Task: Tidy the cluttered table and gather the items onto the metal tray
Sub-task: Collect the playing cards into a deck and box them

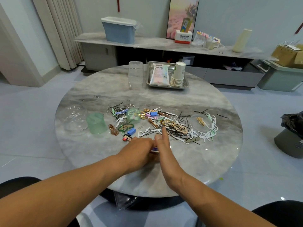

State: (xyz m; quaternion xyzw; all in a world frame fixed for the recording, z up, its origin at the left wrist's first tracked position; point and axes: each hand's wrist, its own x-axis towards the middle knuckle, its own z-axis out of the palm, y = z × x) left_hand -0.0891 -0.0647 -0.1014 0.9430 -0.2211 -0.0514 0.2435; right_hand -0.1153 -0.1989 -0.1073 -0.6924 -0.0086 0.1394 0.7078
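Head view: left hand (139, 151) fingers grasp a small purple-edged item (155, 149); right hand (164, 145) fingers straight.

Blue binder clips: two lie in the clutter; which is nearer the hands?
The blue binder clip beside the small doll figure, just beyond the left hand. The other blue clip lies farther back, in the middle of the pile.

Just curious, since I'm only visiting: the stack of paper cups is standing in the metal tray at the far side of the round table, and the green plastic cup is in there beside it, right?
Not quite. The stack of paper cups does stand in the metal tray, but the green plastic cup lies on the table's left side, next to a clear dome lid. The head view shows it.
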